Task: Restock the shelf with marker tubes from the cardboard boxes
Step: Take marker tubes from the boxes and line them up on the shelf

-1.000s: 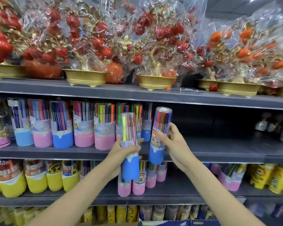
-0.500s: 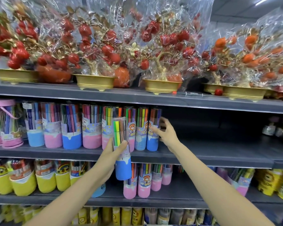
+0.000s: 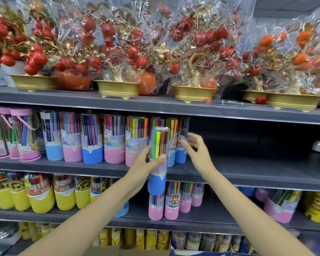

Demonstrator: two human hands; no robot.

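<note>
While standing before the grey metal middle shelf point(image 3: 248, 169), gripping a clear plastic marker tube with a blue base point(image 3: 158, 159) upright in the left hand point(image 3: 146, 163), thumb curled across its front and fingers wrapped behind, just in front of the shelf's front edge and hanging partly below it. Hovering the right hand point(image 3: 198, 152) just to the right of that tube, fingers loosely spread and blurred, close to the rightmost blue-based tube point(image 3: 181, 143) standing on the middle shelf; whether touching it, cannot tell. Standing along the left half of that shelf: a row of clear marker tubes with pink and blue bases point(image 3: 92, 139), and at the far left pink-lidded tubes with ribbon handles point(image 3: 20, 133). Sitting directly above the middle shelf: gold-potted artificial fruit trees wrapped in crinkled cellophane point(image 3: 192, 58), red-fruited to the left and orange-fruited at the right. Standing directly below the middle shelf: yellow-based crayon tubs point(image 3: 41, 196) to the left and small pink-based marker tubes point(image 3: 172, 200) beneath the held tube. Lying dark and bare: the right half of the middle shelf.
</note>
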